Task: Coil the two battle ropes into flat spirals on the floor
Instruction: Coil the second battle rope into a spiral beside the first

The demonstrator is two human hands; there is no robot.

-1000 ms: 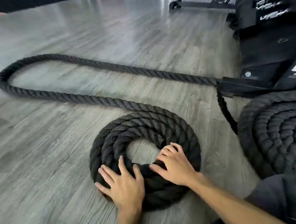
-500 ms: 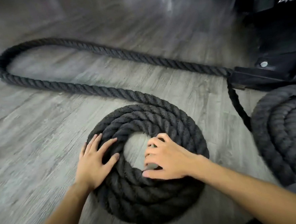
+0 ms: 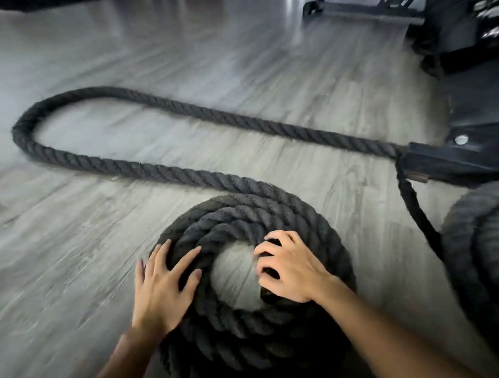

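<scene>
Left hand [image 3: 160, 286] shifted to coil [image 3: 244, 218] left side, fingers splayed flat; right hand [image 3: 289, 268] claws inner turn. Black coil on floor [image 3: 70, 260]; loose tail [image 3: 207, 111] loops to machine base [image 3: 476, 155]; second coil [image 3: 488, 246] right.

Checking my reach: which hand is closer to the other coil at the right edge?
Right. The right hand grips the unfinished spiral on the side facing the other coil; the left hand presses its opposite side.

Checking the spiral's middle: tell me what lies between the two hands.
In the head view, between the left hand and the right hand lies the open centre of the coil, where bare floor shows.
</scene>
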